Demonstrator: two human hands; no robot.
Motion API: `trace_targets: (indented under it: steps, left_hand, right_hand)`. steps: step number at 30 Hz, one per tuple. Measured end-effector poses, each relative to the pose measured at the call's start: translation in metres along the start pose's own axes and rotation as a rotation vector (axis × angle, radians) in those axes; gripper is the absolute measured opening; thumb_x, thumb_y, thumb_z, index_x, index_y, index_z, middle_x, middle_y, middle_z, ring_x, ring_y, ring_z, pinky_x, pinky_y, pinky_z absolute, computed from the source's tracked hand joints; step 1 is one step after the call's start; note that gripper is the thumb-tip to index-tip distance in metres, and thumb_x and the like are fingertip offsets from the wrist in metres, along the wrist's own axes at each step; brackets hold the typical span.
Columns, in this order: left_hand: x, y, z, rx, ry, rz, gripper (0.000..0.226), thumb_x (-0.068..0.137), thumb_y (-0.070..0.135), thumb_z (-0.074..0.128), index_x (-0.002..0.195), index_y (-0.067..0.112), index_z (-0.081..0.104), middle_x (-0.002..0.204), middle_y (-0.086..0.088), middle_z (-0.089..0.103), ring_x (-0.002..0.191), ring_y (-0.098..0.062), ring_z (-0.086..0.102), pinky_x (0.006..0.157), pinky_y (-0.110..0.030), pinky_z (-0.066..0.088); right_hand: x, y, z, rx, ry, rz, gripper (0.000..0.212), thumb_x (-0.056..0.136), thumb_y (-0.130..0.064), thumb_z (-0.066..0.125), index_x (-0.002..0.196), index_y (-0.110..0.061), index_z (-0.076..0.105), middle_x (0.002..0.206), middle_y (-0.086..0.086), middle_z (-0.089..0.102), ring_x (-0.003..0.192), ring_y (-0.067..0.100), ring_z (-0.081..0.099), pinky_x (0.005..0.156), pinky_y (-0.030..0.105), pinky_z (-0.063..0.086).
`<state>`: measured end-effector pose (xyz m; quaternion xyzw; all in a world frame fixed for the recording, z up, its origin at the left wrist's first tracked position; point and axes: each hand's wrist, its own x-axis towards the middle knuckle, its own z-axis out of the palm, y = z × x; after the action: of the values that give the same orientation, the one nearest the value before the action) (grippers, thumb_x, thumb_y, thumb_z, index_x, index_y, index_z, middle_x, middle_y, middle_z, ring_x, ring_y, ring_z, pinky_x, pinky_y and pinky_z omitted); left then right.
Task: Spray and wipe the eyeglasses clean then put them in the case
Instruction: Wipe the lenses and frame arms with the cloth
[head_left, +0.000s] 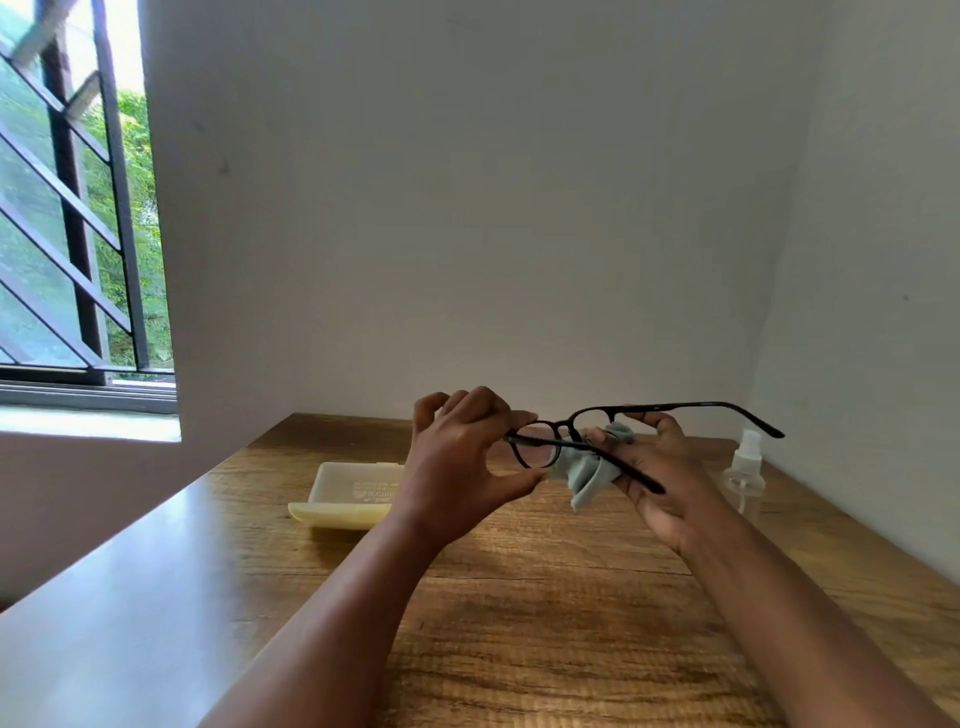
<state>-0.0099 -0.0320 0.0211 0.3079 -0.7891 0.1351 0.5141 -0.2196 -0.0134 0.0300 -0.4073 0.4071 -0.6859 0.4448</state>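
Observation:
Black-framed eyeglasses (566, 422) with both temples unfolded are held up above the wooden table (519, 597). My left hand (462, 462) pinches the frame at the left lens between thumb and fingers. My right hand (660, 478) holds a small grey-green cloth (589, 475) pressed against the right lens, with its loose end hanging down. A cream eyeglass case (348, 491) lies open on the table behind my left hand, partly hidden by it. A clear spray bottle (745, 475) with a white nozzle stands upright to the right of my right hand.
The table sits in a corner between a white back wall (467, 208) and a white right wall (883, 260). A barred window (67, 208) is at the far left, with greenery outside.

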Motion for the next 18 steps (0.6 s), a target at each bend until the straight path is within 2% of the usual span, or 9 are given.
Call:
trace_targets:
  steps: [2,4,7,9,13,15,18]
  left_hand:
    - [0.001,0.002,0.001,-0.060,0.010,-0.024,0.050,0.070,0.058,0.070,0.112,0.032,0.070,0.096,0.017,0.056,0.095,0.000,0.053,0.093,-0.028,0.029]
    - [0.002,0.004,0.000,-0.172,-0.008,-0.067,0.050,0.071,0.057,0.073,0.113,0.030,0.069,0.102,0.018,0.060,0.100,0.002,0.056,0.094,-0.030,0.036]
    - [0.004,0.008,-0.002,-0.433,-0.070,-0.147,0.049,0.073,0.043,0.081,0.115,0.023,0.068,0.112,0.016,0.064,0.108,0.001,0.059,0.093,-0.019,0.044]
    - [0.005,0.011,-0.002,-0.539,-0.103,-0.208,0.047,0.074,0.035,0.081,0.117,0.025,0.064,0.115,0.016,0.066,0.112,0.003,0.058,0.094,-0.014,0.043]
    - [0.004,0.012,0.003,-0.695,-0.072,-0.268,0.049,0.073,0.028,0.083,0.115,0.023,0.058,0.113,0.018,0.065,0.114,-0.007,0.060,0.100,-0.030,0.048]
    - [0.004,0.013,0.004,-0.731,-0.057,-0.265,0.051,0.075,0.031,0.081,0.117,0.017,0.057,0.118,0.008,0.066,0.116,-0.013,0.061,0.100,-0.041,0.050]
    - [0.005,0.012,0.005,-0.751,-0.020,-0.282,0.047,0.081,0.031,0.076,0.118,0.011,0.055,0.120,0.001,0.067,0.114,-0.017,0.063,0.097,-0.048,0.052]
  right_hand:
    - [0.003,0.001,-0.001,0.009,-0.014,0.025,0.059,0.078,0.003,0.072,0.129,-0.009,0.045,0.116,0.022,0.063,0.094,0.026,0.069,0.072,0.035,0.058]
    - [0.005,0.003,-0.001,0.031,-0.025,0.051,0.059,0.076,-0.001,0.074,0.129,-0.003,0.047,0.122,0.024,0.063,0.100,0.028,0.069,0.070,0.036,0.060]
    - [0.002,0.002,0.001,0.046,-0.033,0.070,0.032,0.082,0.004,0.068,0.109,-0.005,0.052,0.110,0.020,0.066,0.090,0.024,0.070,0.062,0.031,0.061]
    - [-0.002,0.001,0.004,0.053,-0.059,0.093,0.026,0.085,0.004,0.065,0.104,-0.006,0.051,0.100,0.017,0.067,0.083,0.022,0.069,0.058,0.029,0.060]
    - [-0.003,0.000,0.007,0.097,-0.061,0.131,0.043,0.083,0.002,0.067,0.121,-0.004,0.047,0.097,0.016,0.066,0.077,0.020,0.070,0.056,0.027,0.059]
    - [-0.004,0.000,0.008,0.091,-0.070,0.134,0.046,0.080,-0.002,0.070,0.120,-0.002,0.049,0.096,0.016,0.067,0.073,0.018,0.071,0.055,0.026,0.058]
    - [-0.005,0.002,0.010,0.029,-0.121,0.132,0.054,0.067,-0.015,0.076,0.114,0.000,0.053,0.098,0.017,0.067,0.073,0.019,0.071,0.056,0.027,0.057]
